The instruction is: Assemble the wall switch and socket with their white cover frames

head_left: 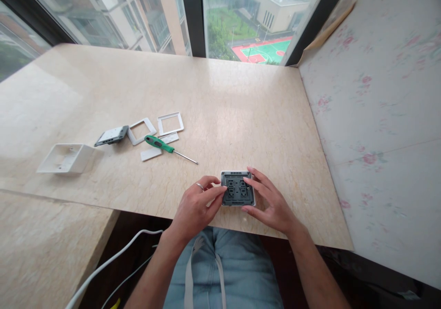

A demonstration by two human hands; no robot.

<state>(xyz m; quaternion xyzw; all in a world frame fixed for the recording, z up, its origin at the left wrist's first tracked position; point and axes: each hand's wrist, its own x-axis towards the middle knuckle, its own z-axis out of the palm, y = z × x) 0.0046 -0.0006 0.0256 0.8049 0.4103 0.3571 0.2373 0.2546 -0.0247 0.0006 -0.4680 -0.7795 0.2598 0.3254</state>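
A wall switch [237, 197] with a grey inner face and a white edge is near the front edge of the counter, its two rocker mechanisms exposed. My left hand [203, 202], with a ring on one finger, is closed at the switch's left side, thumb and fingertips touching its rim and face. At the right side, my right hand [270, 203] grips the switch, thumb at the lower edge and fingers at the upper edge and face. To the left lies a screwdriver [160, 144] with a green handle, across white rocker covers [150, 154].
White frames [171, 123] and a second switch module [112, 135] lie behind the screwdriver. A white wall box [65, 158] is farther left. White cables [113, 256] hang below the counter [241, 97]. Windows line the back, and a papered wall [379, 116] bounds the right.
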